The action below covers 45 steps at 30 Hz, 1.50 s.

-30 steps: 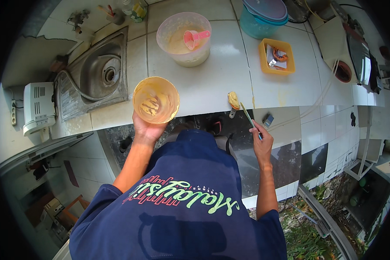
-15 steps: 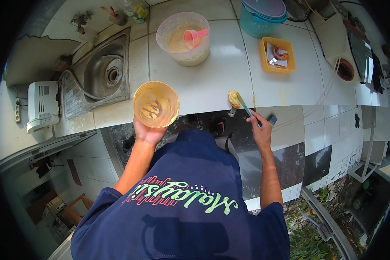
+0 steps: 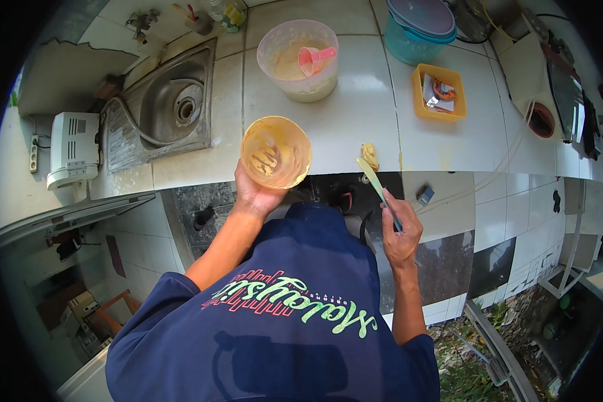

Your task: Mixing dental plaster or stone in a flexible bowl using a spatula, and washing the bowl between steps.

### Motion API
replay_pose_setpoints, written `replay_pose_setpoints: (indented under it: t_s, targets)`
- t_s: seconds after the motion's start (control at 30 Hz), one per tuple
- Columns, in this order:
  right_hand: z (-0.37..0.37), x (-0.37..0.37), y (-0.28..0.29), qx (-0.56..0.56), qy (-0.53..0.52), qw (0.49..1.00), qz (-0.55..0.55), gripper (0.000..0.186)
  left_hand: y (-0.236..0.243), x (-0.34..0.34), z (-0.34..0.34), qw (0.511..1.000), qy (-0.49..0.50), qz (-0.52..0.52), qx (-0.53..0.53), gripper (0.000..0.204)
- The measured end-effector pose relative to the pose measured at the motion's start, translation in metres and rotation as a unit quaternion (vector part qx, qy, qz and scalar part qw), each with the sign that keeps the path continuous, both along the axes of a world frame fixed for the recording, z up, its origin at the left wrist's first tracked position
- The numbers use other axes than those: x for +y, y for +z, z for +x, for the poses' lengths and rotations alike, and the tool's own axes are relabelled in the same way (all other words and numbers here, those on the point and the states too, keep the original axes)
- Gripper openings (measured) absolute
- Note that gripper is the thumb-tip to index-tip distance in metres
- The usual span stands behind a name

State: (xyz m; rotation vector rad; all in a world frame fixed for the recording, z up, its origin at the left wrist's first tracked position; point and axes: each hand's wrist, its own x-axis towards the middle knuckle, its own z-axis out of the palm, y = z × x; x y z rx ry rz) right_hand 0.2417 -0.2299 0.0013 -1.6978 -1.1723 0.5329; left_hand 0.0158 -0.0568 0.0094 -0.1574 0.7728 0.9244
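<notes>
Left hand: the left hand (image 3: 256, 194) wraps from beneath around a small yellow cup (image 3: 275, 152), fingers closed on its base, so the mouth faces up and the smears of batter inside stay in view.
Right hand: the right hand (image 3: 400, 231) is closed around the handle of a narrow green spatula (image 3: 376, 185), held just off the near edge of the bench (image 3: 355, 124); the blade slants up and away toward the tiles, a grip that suits scraping.
Cup position: it hangs over the near edge of the bench, left of the spatula and apart from it, tilted slightly toward the person.
Batter lump: a small yellowish blob (image 3: 369, 155) sits on the white tiles at the near edge, just beside the spatula's tip; whether the two touch cannot be told.
Sink: a steel sink (image 3: 167, 107) is set into the bench on the left, farther back than the cup.
Large tub: a pale, translucent tub (image 3: 297, 60) stands farther back in the middle, holding cream-coloured batter with a pink scoop (image 3: 313, 59) resting inside, handle pointing right, within reach of either hand.
Tray: a yellow tray (image 3: 438, 93) with small odds and ends lies to the right.
Far right: a teal lidded container (image 3: 419, 28) stands at the far edge, well apart from both hands.
</notes>
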Motion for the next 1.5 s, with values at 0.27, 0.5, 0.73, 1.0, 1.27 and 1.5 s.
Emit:
replay_pose_setpoints:
  t_s: [0.27,0.5,0.73,1.0,1.27,1.5]
  targets:
    - [-0.008,0.0,-0.014,-0.124,0.043,0.991,-0.018,0.041,-0.001,-0.002,0.022,0.998,0.004,0.0,-0.069,0.044]
    - [0.029,0.025,-0.036,-0.117,-0.045,0.987,-0.097,0.029,0.002,-0.002,0.002,0.999,0.027,0.006,-0.046,0.047]
    - [0.016,0.031,-0.05,-0.111,-0.032,0.988,-0.1,0.03,-0.006,-0.011,-0.011,0.995,0.022,0.027,-0.096,0.048]
    - [0.0,0.007,-0.051,-0.125,-0.072,0.985,-0.097,0.031,0.0,-0.005,-0.013,0.997,0.013,0.016,-0.075,0.047]
    - [-0.011,-0.028,-0.029,-0.07,-0.092,0.989,-0.092,0.03,-0.001,-0.002,-0.011,0.998,0.01,0.016,-0.066,0.049]
    - [-0.058,0.017,0.03,-0.079,0.07,0.994,0.023,0.041,-0.006,-0.017,0.02,0.997,-0.017,-0.01,-0.068,0.048]
